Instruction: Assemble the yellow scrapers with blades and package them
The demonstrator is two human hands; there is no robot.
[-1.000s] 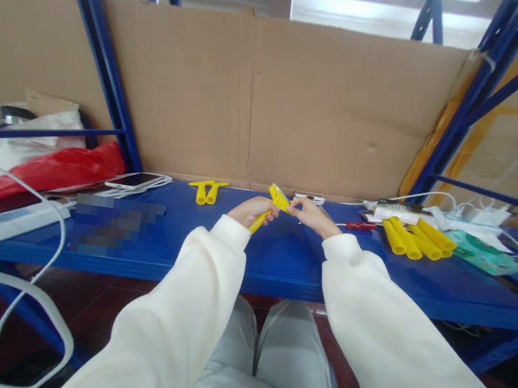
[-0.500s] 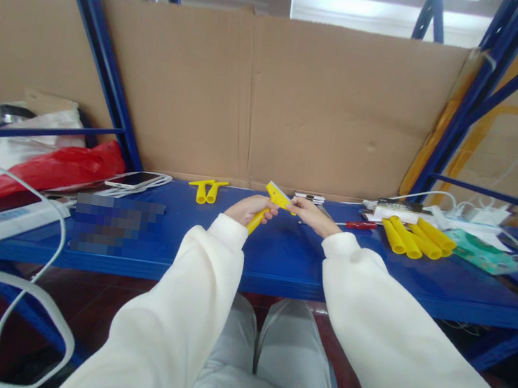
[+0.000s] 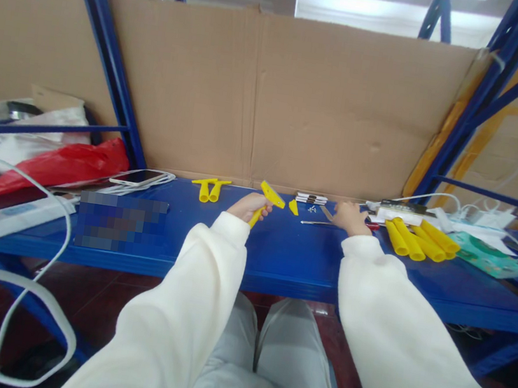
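Note:
My left hand (image 3: 250,206) is closed around the handle of a yellow scraper (image 3: 272,194), its wide head tilted up beyond my fingers. Right of that head lies a small yellow wedge-shaped piece (image 3: 294,207) on the blue table. My right hand (image 3: 350,218) rests low over a screwdriver, whose thin metal shank (image 3: 317,223) sticks out to the left and whose red end (image 3: 372,225) shows on the right. A flat metal strip (image 3: 326,213) lies at its fingertips. The fingers curl downward; whether they grip anything is hidden. Tiny screws (image 3: 312,208) lie between the hands.
Two yellow T-shaped handles (image 3: 210,190) stand at the back left. Several yellow tubes (image 3: 419,239) lie right, near a green packet (image 3: 486,255). A small stack of pale strips (image 3: 311,198) sits by the cardboard wall (image 3: 300,110). Phone (image 3: 136,177) and cables lie left.
My right hand has left the scraper head and moved right, down to the screwdriver. The wedge piece and screws are now uncovered. My left hand still holds the scraper in about the same place.

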